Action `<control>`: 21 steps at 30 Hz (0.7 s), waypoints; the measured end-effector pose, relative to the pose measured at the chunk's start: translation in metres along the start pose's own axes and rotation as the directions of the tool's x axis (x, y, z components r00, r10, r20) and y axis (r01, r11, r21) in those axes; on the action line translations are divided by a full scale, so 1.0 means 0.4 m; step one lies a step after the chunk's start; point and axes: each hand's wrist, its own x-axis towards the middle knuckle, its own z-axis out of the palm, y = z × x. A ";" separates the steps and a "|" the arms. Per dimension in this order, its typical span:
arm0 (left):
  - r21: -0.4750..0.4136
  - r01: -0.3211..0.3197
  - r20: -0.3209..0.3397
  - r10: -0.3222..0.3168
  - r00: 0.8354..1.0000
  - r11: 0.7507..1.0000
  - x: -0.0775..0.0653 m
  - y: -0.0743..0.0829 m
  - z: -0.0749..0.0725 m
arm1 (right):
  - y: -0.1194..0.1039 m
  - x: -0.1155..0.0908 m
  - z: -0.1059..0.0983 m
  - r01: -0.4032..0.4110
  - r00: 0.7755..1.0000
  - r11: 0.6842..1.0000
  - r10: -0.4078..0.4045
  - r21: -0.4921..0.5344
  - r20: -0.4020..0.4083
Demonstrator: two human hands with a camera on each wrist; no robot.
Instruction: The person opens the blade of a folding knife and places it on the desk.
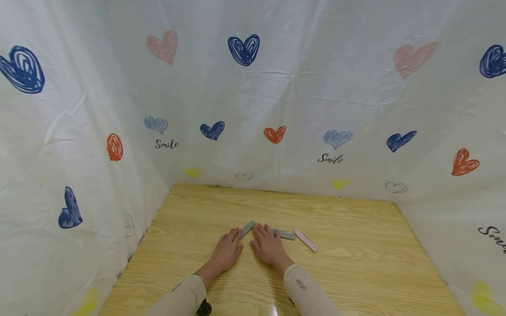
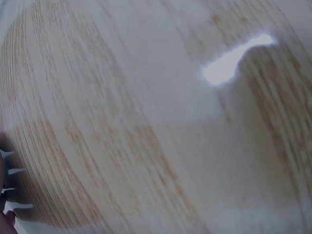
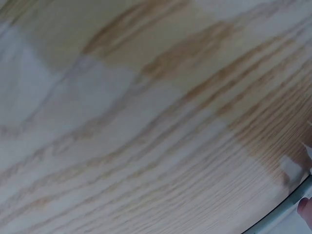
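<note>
My left hand (image 1: 227, 251) lies palm down on the table, fingers pointing forward. Its fingertips are at the lower end of a slim grey-green bar (image 1: 248, 228) that slants up to the right, with a small hole near its top end. To the right, my right hand (image 1: 269, 246) is also palm down with fingers extended, covering the left end of a second grey-green bar (image 1: 285, 235). Beside that bar lies a slim pink bar (image 1: 306, 240) with a dark slot along it. In the right wrist view, a fingertip (image 3: 305, 210) shows by a grey-green edge (image 3: 282, 212).
The wooden table (image 1: 356, 245) has a light wood-grain top. A white curtain (image 1: 292, 101) printed with hearts and "Smile" closes off its back and sides. A small black object (image 1: 204, 308) shows under the left sleeve (image 1: 182, 296).
</note>
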 end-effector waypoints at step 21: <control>-0.067 -0.019 -0.190 0.006 0.982 0.998 0.011 -0.001 0.009 | -0.017 -0.004 0.004 0.050 0.995 0.991 -0.039 -0.124 0.090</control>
